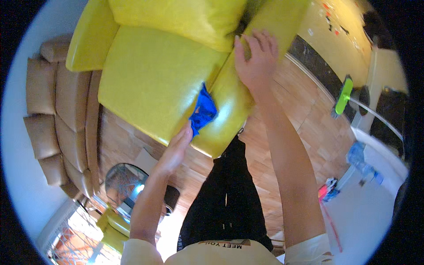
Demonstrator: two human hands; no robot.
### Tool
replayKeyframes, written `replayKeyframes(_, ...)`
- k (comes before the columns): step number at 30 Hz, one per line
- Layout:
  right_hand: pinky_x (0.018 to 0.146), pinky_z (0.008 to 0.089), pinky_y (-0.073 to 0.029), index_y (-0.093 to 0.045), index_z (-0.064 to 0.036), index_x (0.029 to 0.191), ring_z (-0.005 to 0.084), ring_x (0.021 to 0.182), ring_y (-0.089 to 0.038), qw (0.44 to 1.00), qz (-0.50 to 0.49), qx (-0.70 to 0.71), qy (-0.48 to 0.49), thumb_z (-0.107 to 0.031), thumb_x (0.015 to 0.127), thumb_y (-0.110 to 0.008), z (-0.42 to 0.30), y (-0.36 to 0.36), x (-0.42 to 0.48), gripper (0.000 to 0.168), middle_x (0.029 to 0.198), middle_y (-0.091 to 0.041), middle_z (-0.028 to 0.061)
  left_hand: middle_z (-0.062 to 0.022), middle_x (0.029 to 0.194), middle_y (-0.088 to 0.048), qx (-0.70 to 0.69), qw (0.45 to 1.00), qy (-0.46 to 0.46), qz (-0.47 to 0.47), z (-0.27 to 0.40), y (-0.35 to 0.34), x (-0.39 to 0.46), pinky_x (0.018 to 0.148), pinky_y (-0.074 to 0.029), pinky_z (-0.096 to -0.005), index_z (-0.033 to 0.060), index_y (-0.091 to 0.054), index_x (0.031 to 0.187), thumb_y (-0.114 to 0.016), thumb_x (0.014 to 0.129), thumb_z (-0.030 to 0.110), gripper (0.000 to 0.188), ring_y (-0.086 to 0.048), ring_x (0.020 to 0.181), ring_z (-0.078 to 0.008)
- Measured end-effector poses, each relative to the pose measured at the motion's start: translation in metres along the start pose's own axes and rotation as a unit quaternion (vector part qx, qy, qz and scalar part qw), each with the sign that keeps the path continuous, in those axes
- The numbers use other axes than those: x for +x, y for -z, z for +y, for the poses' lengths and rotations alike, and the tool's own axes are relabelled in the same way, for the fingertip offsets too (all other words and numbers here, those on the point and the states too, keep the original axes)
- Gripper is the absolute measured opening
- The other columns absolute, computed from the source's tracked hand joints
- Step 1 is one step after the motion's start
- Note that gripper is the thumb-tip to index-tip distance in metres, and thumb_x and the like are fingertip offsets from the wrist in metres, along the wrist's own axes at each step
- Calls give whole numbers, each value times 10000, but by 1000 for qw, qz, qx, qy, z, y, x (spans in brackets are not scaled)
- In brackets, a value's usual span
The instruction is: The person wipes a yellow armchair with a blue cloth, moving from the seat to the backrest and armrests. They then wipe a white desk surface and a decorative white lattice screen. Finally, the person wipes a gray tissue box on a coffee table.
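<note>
A yellow upholstered armchair (155, 76) with a smooth, shiny cover fills the upper middle of the view. My left hand (177, 142) grips one end of a blue cloth (205, 111) at the chair's front edge. The cloth sticks up from the hand in a folded, pointed shape over the seat and the inner side of the armrest. My right hand (258, 58) rests on the top of the yellow armrest (238, 89), fingers apart and pointing towards the backrest, with nothing seen in it.
A brown sofa (71, 99) stands at the left. A round glass-topped table (126, 185) is at the lower left, with another yellow seat (114, 228) beyond. A green-headed broom (344, 96) and a pink-handled tool (326, 195) lean at the right. Wood-look flooring (298, 112) lies between.
</note>
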State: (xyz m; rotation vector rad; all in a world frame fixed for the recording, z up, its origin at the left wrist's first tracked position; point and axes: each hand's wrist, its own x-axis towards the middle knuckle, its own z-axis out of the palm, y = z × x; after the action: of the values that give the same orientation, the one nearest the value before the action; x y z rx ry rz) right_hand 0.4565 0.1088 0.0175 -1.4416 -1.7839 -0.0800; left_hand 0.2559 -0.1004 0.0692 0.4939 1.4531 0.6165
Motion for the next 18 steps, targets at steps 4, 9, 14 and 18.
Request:
replayKeyframes(4,947,412,-407,-616,-40,1081,320,1055,-553,916,72,247,-309,-267,912,-575,-25,61,-10,285,1078,-621,159,-111,1297,-496,105,989,-86,64,32,-25,-62,1056,-305,-313,-30,-428,1341,-358,1025,331,486,-438,1202,-178)
replayKeyframes(9,1013,355,-378,-532,-35,1216,215,1111,-540,493,-29,620,-609,-403,994,-427,-92,195,-123,442,1157,-596,98,-112,1327,-501,270,916,-267,126,30,-25,-101,1110,-225,-401,-18,-456,1327,-366,1012,290,450,-393,1284,-235)
replayKeyframes(14,1010,392,-413,-354,-100,1390,232,1175,-503,178,-7,795,-580,-539,951,-428,-118,232,-155,625,1348,-467,106,-81,1467,-385,676,663,-312,-76,39,-118,-122,1079,10,-651,171,-457,1392,-527,925,266,481,-216,1412,-339)
replayKeyframes(18,921,376,-470,-435,-92,1322,228,1098,-555,233,62,715,-656,-489,957,-461,-82,205,-172,540,1268,-535,126,-98,1468,-385,646,677,-288,-204,32,-128,-110,1125,-54,-579,138,-453,1391,-545,918,255,496,-229,1409,-337)
